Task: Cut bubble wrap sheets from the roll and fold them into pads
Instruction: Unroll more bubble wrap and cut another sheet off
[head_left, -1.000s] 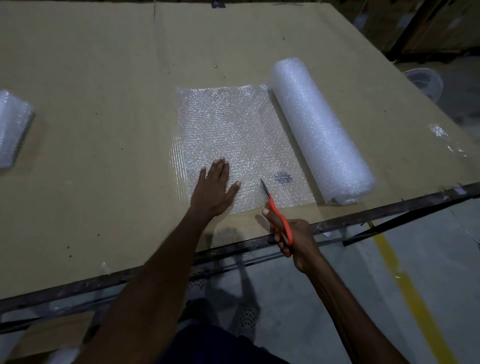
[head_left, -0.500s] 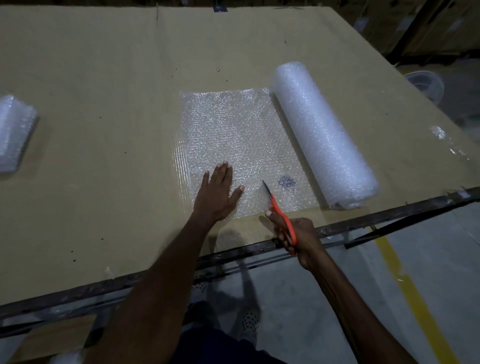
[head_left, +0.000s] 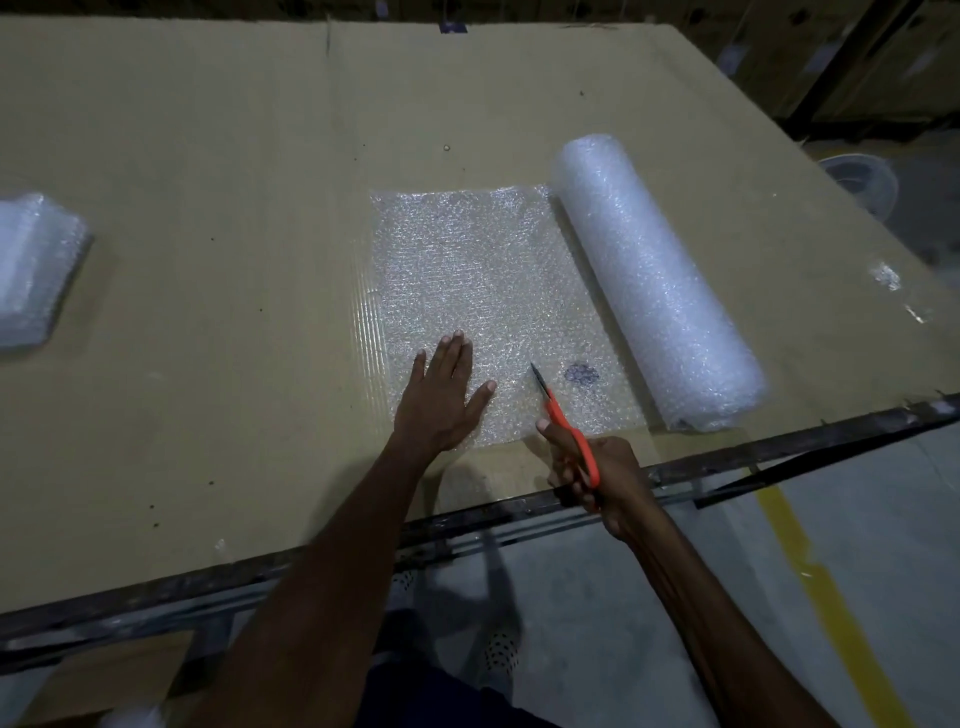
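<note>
- 1 unrolled sheet (head_left: 483, 291) of bubble wrap lies flat near the front edge of the table (head_left: 208, 156), not yet cut from the roll (head_left: 654, 275) touching its right side.
- It looks light, soft and slippery on the cardboard top, likely to bunch under a blade, so pinning it flat just beside the cut line seems wise; a dark mark (head_left: 582, 373) shows near its front right corner.
- Its long axis runs from the front edge away from the person, parallel to the roll, which tilts slightly left at its far end.
- Left hand (head_left: 447, 395) presses flat on the sheet's near left part, fingers spread and straight.
- Right hand (head_left: 597, 467) has its grip curled round the orange handles of the scissors (head_left: 566, 421), whose blades point away over the sheet's front edge; whether they are parted I cannot tell.
- 1 bundle of folded pads (head_left: 31, 270) sits well apart at the far left.
</note>
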